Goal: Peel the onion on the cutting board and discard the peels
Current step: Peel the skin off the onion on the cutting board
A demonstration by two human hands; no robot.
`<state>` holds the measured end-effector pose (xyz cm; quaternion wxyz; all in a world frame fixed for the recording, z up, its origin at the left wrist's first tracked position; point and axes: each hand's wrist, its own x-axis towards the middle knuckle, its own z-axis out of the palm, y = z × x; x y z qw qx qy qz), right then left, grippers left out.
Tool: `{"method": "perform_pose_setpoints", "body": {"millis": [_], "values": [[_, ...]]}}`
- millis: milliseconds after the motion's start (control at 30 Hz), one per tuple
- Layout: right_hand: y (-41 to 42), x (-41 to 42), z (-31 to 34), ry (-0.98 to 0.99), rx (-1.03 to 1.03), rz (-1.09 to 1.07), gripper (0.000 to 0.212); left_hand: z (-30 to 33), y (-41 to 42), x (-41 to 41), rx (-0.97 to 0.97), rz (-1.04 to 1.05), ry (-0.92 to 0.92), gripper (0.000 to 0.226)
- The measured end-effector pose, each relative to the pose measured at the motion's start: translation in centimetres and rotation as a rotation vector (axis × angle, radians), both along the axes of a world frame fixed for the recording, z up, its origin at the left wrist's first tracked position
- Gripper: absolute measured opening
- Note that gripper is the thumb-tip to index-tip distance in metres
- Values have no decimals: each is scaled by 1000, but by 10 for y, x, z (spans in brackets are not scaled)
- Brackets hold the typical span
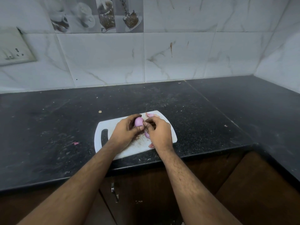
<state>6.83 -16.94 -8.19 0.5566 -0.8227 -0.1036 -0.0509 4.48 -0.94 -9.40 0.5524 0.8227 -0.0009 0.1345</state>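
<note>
Step in hand: peeling, I judge mid-way. My left hand (125, 130) has its fingers curled round the onion (139, 121) above the cutting board (168, 135); right hand (158, 131) fingers pinch a skin at the onion's 3 o'clock. Loose peels (150, 114) at 12. Next: strip, gather. Table (48, 127) edge near at 6; room toward 9.

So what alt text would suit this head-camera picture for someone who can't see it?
Two bare hands peel a small purple onion over a white cutting board on a black counter: the left hand grips it, the right hand pinches at its skin. Loose peels lie on the board.
</note>
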Motion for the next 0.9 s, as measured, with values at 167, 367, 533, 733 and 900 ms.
{"method": "perform_pose_setpoints", "body": {"millis": [167, 367, 533, 733, 900], "values": [[3, -2, 2, -89, -150, 13, 19, 3, 0, -2, 35, -21, 5, 62], [2, -3, 2, -80, -220, 47, 20, 6, 0, -4, 123, -53, 17, 55], [1, -2, 0, -40, -171, 15, 20, 8, -4, -4, 221, -45, -8, 53], [11, 6, -7, -50, -230, -70, 13, 4, -1, 0, 238, -43, -30, 48], [12, 8, -6, -24, -199, -102, 13, -2, 2, 3, 179, -40, -26, 48]]}}
